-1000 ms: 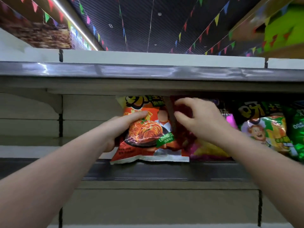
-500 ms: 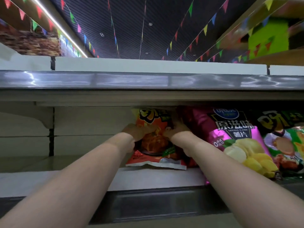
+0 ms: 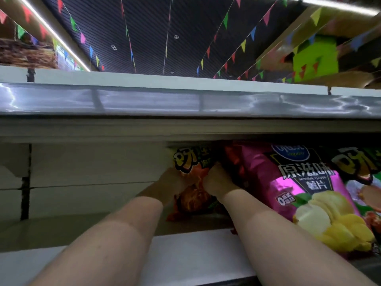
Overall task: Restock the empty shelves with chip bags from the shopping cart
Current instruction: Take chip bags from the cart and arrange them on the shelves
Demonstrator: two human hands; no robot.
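Pushing deeper than a second ago, I now have both hands well inside the shelf [image 3: 195, 252], and the orange chip bag [image 3: 191, 182] has gone from its front edge, where its whole face showed, to the back, upright and just left of the pink chip bag [image 3: 299, 182]. My left hand [image 3: 175, 180] lies against the bag's left side and my right hand [image 3: 216, 180] against its right; they were spread apart over it before and have closed in on it. The fingers are hidden behind the bag and in shadow, so I cannot tell whether they grip it or only press it. The green chip bag [image 3: 362, 168] sits at the right end. I judge this bag nearly placed; the shelf's left part, bare to the back wall, wants more bags.
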